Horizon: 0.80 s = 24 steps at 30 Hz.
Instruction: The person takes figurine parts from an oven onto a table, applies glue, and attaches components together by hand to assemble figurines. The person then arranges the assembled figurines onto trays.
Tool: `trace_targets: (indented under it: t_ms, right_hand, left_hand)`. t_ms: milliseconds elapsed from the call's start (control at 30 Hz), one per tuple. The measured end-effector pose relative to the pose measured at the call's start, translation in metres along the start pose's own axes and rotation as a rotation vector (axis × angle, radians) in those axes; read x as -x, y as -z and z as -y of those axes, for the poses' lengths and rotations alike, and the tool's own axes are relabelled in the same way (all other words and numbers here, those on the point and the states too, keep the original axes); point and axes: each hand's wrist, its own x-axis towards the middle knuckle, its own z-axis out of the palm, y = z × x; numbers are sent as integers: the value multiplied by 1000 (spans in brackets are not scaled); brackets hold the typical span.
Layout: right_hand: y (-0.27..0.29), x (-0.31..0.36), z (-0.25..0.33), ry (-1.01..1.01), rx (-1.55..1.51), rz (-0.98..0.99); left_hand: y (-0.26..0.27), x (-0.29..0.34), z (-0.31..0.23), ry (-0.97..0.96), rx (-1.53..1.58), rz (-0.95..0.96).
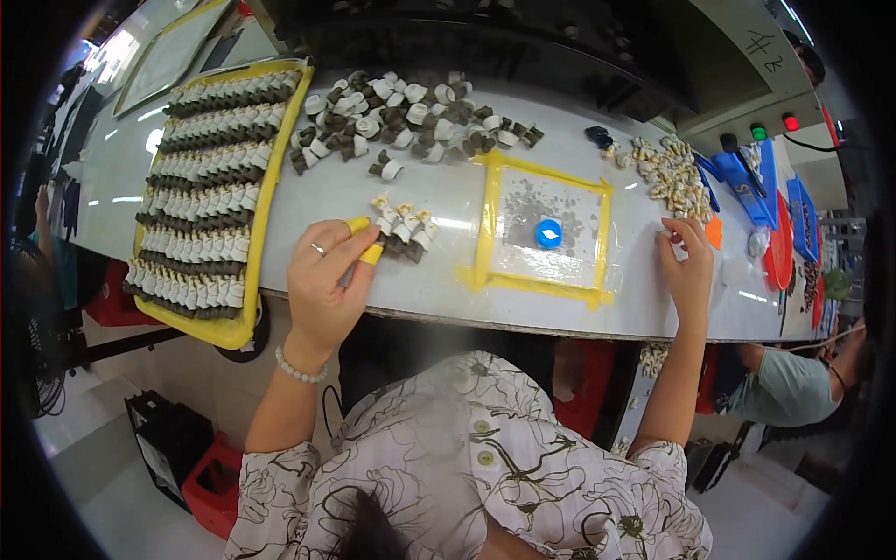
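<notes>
The left hand (327,271) is half closed near the desk's front edge, thumb and forefinger in yellow finger covers (371,253) with a small gap between them. They are at the left side of a small cluster of pieces (403,229), white with dark bases and cream-yellow tops, standing on the desk (434,285) back from its front edge; whether they grip one is unclear. The right hand (688,266), toward the desk's right end, has its fingers curled in close to the thumb, beside the front of a pile of cream bits (677,177). Anything between those fingertips is too small to make out.

The pieces look light and fairly stiff, with a smooth white surface that may slip a little. The thin tops seem the most delicate part, so the thicker white middle or dark base is probably the safer hold.

Between the hands, a yellow tape frame (484,224) surrounds a patch with a blue cap (549,234). Toward the back edge lies a loose heap of white and dark parts (373,112); at the left end, a yellow-rimmed tray (219,331) carries rows of similar pieces.
</notes>
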Motion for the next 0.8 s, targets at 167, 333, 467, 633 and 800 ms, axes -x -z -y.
trace_targets:
  t_ms: [167, 333, 467, 633, 800]
  right_hand:
    - [-11, 13, 43, 94, -196, 135]
    - [-18, 16, 60, 214, -110, 160]
    - [-15, 15, 62, 218, -15, 195]
    - [-21, 11, 61, 99, -164, 149]
    - [-31, -4, 87, 363, -239, 149]
  left_hand:
    - [2, -11, -1, 178, 139, -42]
    - [-7, -59, 8, 64, -59, 131]
    - [-13, -71, 19, 98, -104, 305]
    - [-16, -74, 25, 131, -92, 313]
    - [-11, -71, 19, 204, -27, 257]
